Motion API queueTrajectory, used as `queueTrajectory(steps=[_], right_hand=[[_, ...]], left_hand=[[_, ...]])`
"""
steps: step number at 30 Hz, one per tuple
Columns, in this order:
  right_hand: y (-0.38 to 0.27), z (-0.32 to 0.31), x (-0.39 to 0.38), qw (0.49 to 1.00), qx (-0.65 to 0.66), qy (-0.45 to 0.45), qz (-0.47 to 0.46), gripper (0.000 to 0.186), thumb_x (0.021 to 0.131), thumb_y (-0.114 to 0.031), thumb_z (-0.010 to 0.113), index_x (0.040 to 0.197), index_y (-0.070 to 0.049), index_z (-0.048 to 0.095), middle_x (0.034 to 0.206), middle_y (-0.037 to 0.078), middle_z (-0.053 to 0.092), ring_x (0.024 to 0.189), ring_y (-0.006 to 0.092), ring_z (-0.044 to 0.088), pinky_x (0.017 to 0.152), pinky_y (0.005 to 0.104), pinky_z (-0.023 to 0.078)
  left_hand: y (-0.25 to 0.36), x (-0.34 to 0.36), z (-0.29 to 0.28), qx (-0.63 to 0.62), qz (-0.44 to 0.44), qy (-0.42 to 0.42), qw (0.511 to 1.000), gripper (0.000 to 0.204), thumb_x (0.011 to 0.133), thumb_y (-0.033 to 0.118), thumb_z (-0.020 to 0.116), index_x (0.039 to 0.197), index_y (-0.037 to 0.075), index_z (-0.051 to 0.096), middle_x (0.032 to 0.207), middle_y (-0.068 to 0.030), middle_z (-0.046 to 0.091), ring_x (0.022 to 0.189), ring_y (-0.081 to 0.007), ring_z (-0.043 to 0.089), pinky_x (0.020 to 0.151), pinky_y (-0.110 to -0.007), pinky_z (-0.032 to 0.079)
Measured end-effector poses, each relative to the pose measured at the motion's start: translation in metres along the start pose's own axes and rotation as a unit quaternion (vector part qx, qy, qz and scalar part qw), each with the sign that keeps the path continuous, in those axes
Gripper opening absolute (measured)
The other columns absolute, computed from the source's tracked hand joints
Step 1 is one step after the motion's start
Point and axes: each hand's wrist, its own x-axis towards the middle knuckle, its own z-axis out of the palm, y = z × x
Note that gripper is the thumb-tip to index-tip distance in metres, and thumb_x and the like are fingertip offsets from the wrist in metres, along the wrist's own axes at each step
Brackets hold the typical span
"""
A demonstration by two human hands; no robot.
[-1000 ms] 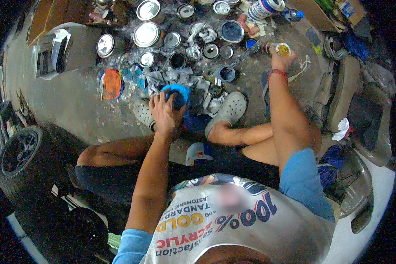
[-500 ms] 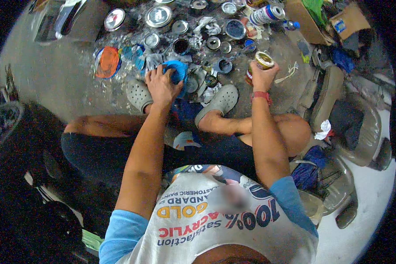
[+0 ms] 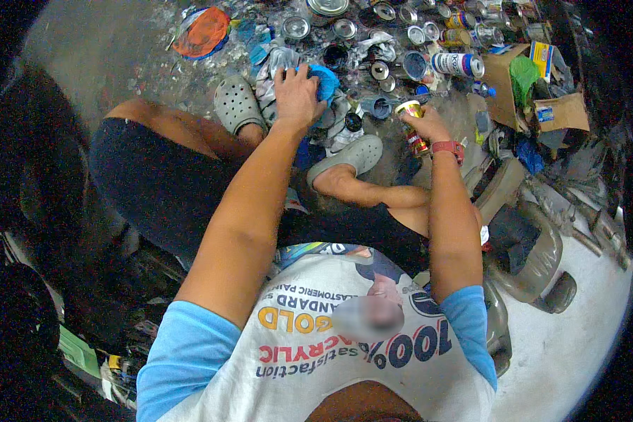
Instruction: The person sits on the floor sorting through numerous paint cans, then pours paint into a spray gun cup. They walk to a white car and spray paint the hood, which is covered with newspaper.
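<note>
My left hand [image 3: 297, 97] grips the near side of a blue, paint-coated container [image 3: 325, 82], fingers bent over its rim. It stands low over the floor, beside crumpled rags [image 3: 283, 59]. What is inside it is hidden from this angle. My right hand [image 3: 431, 125] is wrapped around a red and yellow can [image 3: 418, 145], its pale top rim leaning slightly left. Just left of that can is a small open tin [image 3: 381, 107] of dark blue-grey paint. Between my hands sits a small dark round tin [image 3: 353, 122].
Many paint tins and lids spread across the stained floor ahead, among them a white and blue can [image 3: 458, 65] on its side. An orange-painted lid [image 3: 202, 33] lies far left. A cardboard box [image 3: 508, 95] stands right. My grey clogs [image 3: 352, 156] flank the near tins.
The whole view has shifted and turned, showing more tins and the box at right. My right hand has brought its can closer to the small open tin. My left hand keeps the blue container.
</note>
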Motion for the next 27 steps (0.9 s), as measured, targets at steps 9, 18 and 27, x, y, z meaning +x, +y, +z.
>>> queueTrajectory(steps=[9,18,27], right_hand=[[-0.023,-0.029,0.008,0.985,-0.097,-0.145,-0.007,0.079,0.075,-0.063,0.070,0.120,0.001,0.067,0.117,0.025,0.069,0.109,0.0366,0.067,0.094,0.0443,0.051],[-0.027,-0.033,0.004,0.983,-0.150,-0.101,-0.031,0.080,0.070,-0.070,0.073,0.109,0.000,0.073,0.108,0.022,0.072,0.101,0.0348,0.070,0.091,0.0444,0.053],[-0.051,-0.050,-0.008,0.965,-0.214,-0.151,-0.024,0.081,0.053,-0.061,0.091,0.101,0.000,0.073,0.103,0.020,0.073,0.093,0.0329,0.072,0.084,0.0431,0.055]], left_hand=[[-0.004,-0.001,0.002,-0.019,-0.004,0.006,1.000,0.050,0.066,0.038,0.085,0.109,0.014,0.075,0.132,-0.0114,0.057,0.122,-0.0320,0.054,0.113,-0.053,0.031],[-0.003,-0.002,0.001,-0.022,-0.008,-0.001,1.000,0.051,0.065,0.037,0.086,0.107,0.012,0.075,0.132,-0.0119,0.057,0.124,-0.0334,0.053,0.113,-0.053,0.031],[-0.005,-0.004,0.000,-0.042,-0.004,0.000,0.999,0.048,0.065,0.034,0.086,0.106,0.012,0.075,0.131,-0.0123,0.056,0.123,-0.0334,0.053,0.112,-0.053,0.031]])
